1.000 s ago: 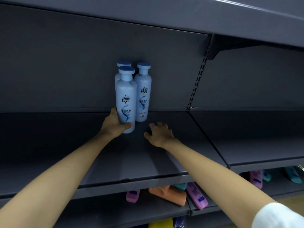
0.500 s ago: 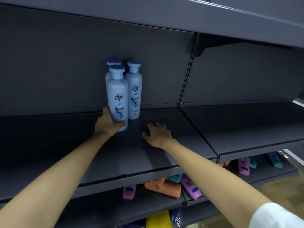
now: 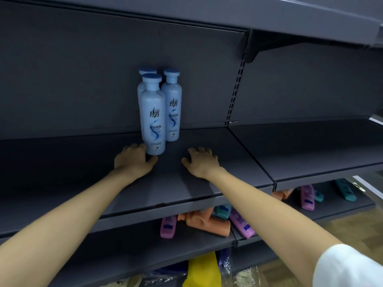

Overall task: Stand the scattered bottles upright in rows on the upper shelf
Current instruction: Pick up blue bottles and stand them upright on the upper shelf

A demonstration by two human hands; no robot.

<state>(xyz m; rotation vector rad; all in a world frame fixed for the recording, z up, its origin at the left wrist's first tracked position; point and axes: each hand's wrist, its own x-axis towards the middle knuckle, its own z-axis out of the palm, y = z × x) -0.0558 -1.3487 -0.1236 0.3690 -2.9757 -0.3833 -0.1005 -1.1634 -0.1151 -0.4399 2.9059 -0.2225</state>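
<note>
1. A white sleeve point(image 3: 348, 266) shows at the bottom right, on the right arm. Both bare arms reach up and away to the shelves.
2. A yellow soft pack point(image 3: 202, 270) sits low down, under the lower dark grey metal shelf point(image 3: 124, 245).
3. Bottles lie on their sides on that lower shelf. There is a pink plastic bottle point(image 3: 168, 226), and just beside it a heap of orange plastic bottles point(image 3: 209, 221). A purple plastic bottle point(image 3: 241, 223) lies on the right of the heap, and a teal plastic bottle point(image 3: 222, 210) lies behind it. Further right, a second pink bottle point(image 3: 307, 196) and a second teal bottle point(image 3: 345, 189) lie on the next part of the shelf.
4. Both hands rest on the upper dark grey metal shelf point(image 3: 228, 162).
5. The left hand point(image 3: 134, 160) lies knuckles up, holding nothing. Its fingers are bent loosely and close together, just left of the front bottle's bottom. Its thumb points right, in front of that bottle. I cannot tell if the fingers touch the bottle.
6. The right hand point(image 3: 202, 162) lies palm down, well apart from the bottles. Its fingers are a little bent and close together, and it holds nothing.
7. Three pale blue plastic bottles with darker blue caps stand upright on the upper shelf. The front bottle point(image 3: 153, 121) stands nearest the hands. The back left bottle point(image 3: 143, 88) is mostly hidden behind it. The back right bottle point(image 3: 173, 112) stands just beside them.
8. Behind the bottles is the dark grey back wall point(image 3: 83, 79), with a slotted metal post point(image 3: 236, 88) to the right.
9. A grey top shelf point(image 3: 186, 9) runs above everything.
</note>
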